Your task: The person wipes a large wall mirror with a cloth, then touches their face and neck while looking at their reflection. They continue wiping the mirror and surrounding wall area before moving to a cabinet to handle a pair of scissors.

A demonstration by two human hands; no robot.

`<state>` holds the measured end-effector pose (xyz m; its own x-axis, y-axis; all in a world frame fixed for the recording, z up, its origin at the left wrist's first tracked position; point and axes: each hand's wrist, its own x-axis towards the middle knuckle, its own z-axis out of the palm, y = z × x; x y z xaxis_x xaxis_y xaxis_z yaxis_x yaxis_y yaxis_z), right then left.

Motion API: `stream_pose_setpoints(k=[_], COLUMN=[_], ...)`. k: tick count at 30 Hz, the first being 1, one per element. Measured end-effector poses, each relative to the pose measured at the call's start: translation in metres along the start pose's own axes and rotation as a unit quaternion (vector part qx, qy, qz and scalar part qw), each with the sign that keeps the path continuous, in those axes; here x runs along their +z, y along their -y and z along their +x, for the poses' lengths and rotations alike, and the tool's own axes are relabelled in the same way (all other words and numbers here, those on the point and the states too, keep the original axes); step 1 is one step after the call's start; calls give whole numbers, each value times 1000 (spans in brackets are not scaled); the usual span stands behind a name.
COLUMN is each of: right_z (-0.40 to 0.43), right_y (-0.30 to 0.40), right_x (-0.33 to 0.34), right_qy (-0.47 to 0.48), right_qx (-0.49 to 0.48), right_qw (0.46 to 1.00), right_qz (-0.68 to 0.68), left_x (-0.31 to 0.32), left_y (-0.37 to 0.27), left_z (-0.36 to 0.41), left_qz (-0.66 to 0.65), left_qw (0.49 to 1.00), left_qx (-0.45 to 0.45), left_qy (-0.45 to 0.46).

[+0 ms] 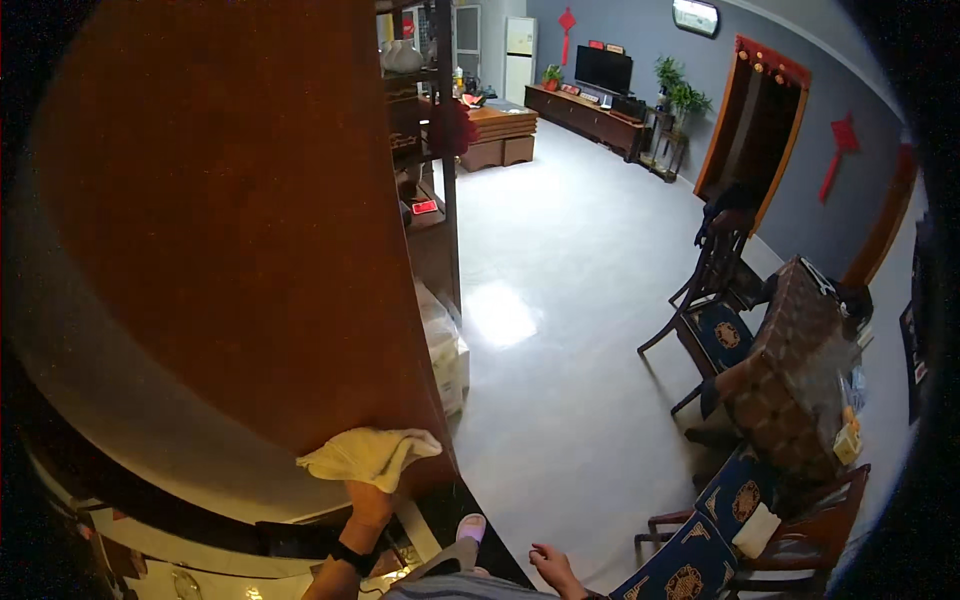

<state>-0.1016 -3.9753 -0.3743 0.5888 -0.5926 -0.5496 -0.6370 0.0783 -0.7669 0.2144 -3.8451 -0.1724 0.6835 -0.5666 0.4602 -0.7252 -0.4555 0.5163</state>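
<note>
A yellow cloth (pixel 367 454) lies against the lower part of a large reddish-brown wooden panel (pixel 247 225), near its right edge. My left hand (pixel 373 491) is mostly hidden under the cloth and presses it to the wood; a dark band circles that wrist. Low in the view, right of centre, my right hand (pixel 551 564) hangs over the pale floor with its fingers loosely curled and nothing seen in them. One pink slipper (pixel 472 527) shows on my foot between the two hands.
A dark wooden shelf unit (pixel 450 255) and plastic bags (pixel 444 352) stand just beyond the panel's edge. At right are wooden chairs (pixel 720 337) with blue cushions and a table with a brown cloth (pixel 780 397). Farther off stands a TV cabinet (pixel 585 118).
</note>
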Motion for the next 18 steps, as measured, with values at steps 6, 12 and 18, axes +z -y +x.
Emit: stream_pose_setpoints(k=[6,12,18], right_z=[47,90,112], right_y=[35,63,75], right_x=[-22,-15,-12], right_qy=[-50,-19,51], right_qx=[-21,-68,-62], right_qw=[997,997,997], right_qz=[48,23,9], left_x=[-14,-31,-15], left_y=[-56,-72,-45], left_z=[70,92,108], left_qz=[-74,-195,-415], left_qw=[996,970,874], left_qx=[24,93,-1], left_qy=[33,108,252])
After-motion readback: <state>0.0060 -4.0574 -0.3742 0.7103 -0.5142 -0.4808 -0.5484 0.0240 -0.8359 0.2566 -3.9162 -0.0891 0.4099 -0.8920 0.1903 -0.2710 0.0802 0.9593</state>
